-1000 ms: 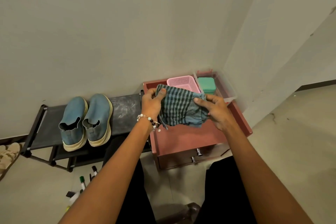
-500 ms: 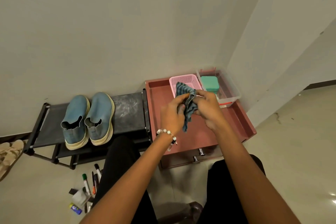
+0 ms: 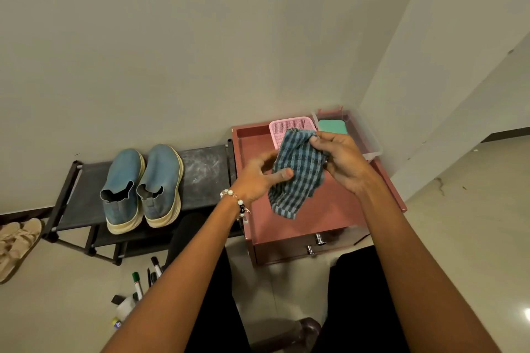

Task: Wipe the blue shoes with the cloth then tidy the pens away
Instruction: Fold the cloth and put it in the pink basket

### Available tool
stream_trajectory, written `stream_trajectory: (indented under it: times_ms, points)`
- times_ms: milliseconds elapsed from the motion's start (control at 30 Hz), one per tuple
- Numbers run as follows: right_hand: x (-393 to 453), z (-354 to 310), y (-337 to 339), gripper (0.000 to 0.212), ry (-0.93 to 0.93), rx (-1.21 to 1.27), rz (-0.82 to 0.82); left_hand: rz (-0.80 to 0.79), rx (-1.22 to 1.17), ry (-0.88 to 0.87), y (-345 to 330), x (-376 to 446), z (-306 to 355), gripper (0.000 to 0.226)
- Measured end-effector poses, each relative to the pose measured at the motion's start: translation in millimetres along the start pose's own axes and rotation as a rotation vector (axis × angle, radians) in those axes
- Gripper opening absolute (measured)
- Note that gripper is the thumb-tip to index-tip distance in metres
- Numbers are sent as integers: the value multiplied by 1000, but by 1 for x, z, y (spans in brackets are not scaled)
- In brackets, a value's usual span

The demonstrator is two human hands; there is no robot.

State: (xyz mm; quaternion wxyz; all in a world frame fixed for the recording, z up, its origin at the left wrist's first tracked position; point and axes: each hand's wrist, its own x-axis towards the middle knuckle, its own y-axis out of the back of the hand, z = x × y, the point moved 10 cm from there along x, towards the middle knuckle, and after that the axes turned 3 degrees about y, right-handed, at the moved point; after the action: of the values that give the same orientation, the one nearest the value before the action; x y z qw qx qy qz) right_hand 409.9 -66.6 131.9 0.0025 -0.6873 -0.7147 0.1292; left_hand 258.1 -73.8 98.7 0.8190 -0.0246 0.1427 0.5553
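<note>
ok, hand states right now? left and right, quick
Left hand: fingers loosely spread, thumb touching the checked cloth, not clearly gripping it.
Right hand: closed, gripping the cloth's upper edge.

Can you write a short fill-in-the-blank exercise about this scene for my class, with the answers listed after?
1. The right hand holds a checked ____.
2. The blue shoes stand on a black ____.
3. The pens lie on the ____.
4. The basket on the cabinet is ____ in colour.

Answers: cloth, rack, floor, pink

left hand: fingers spread loose | right hand: fingers curled, gripping
</note>
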Motion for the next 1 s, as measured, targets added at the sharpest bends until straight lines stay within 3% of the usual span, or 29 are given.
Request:
stream_trajectory:
  times_ms: [33,100,167,233,333,433,533,700,767,833,933,1000]
  points:
    - [3,-2,0,20,19,2,15,-20,-43,0,-6,-2,3,26]
    - [6,4,7,32,45,105,88,112,-88,-39,-2,-6,11,2]
    - [3,27,14,59,-19,248,116,225,-100,-35,6,-5,6,11]
    - [-7,61,5,82,-169,315,60,240,-62,7,8,-3,-1,26]
    - [-20,92,-3,90,-257,300,77,195,10,99,9,3,-15,22]
    - [-19,89,3,86,-158,191,150,154,-81,161,4,4,-27,12]
    - [-17,73,10,68,-11,32,196,261,-146,201,16,2,-36,6]
    - [-14,70,8,76,87,-136,129,344,-93,113,21,-1,-30,68]
    - [-13,77,9,78,96,-260,108,278,52,-5,12,-3,-20,74]
    - [-11,82,7,68,103,-426,101,192,265,-74,1,-3,-16,65]
    - [-8,83,11,49,162,-666,150,110,540,-25,-10,3,-26,74]
    - [-6,81,15,41,186,-768,196,143,705,-15,-12,4,-26,74]
